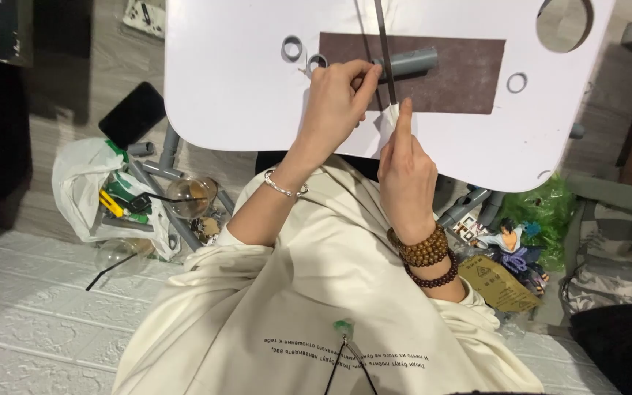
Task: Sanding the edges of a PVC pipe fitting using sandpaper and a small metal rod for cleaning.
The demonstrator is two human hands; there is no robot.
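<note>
A grey plastic pipe lies on a brown rectangular sheet on a small white table. My left hand, with a silver bracelet on its wrist, grips the pipe's left end. A thin metal saw blade crosses the pipe just right of those fingers. My right hand, wearing wooden bead bracelets, holds the blade's near end through a white cloth, index finger stretched along it. Two cut grey rings lie left of the pipe, and a third ring lies to the right.
The table has a round hole at its far right. On the floor to the left are a black phone, a plastic bag of tools, grey pipes and a glass bowl. A figurine and green bag lie to the right.
</note>
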